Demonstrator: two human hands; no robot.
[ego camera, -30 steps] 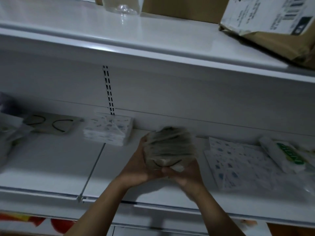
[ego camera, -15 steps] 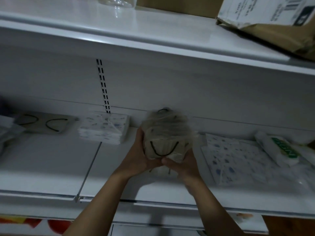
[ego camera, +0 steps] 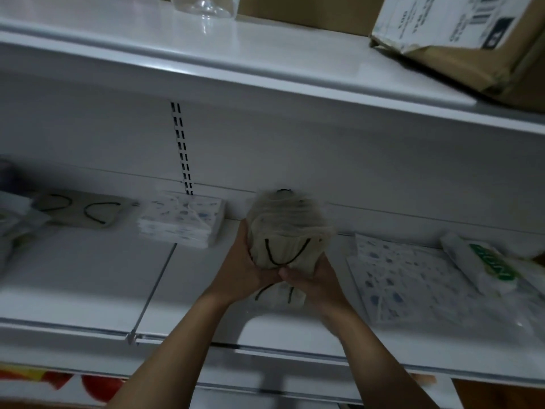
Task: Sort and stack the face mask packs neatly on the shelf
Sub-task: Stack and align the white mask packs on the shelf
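Both forearms reach up side by side. The left hand (ego camera: pixel 246 262) and right hand (ego camera: pixel 314 280) cup the mask bundle (ego camera: pixel 287 228) from either side, thumbs touching at its lower front.

Two hands, left hand (ego camera: pixel 246 265) and right hand (ego camera: pixel 314 280), grip a bundle of beige mask packs (ego camera: pixel 287 231) above a white shelf (ego camera: pixel 73 278). A patterned stack (ego camera: pixel 181 221) sits left; loose patterned packs (ego camera: pixel 401 278) lie right.

Beige mask bundle (ego camera: pixel 287 231) upright above shelf (ego camera: pixel 88 290)
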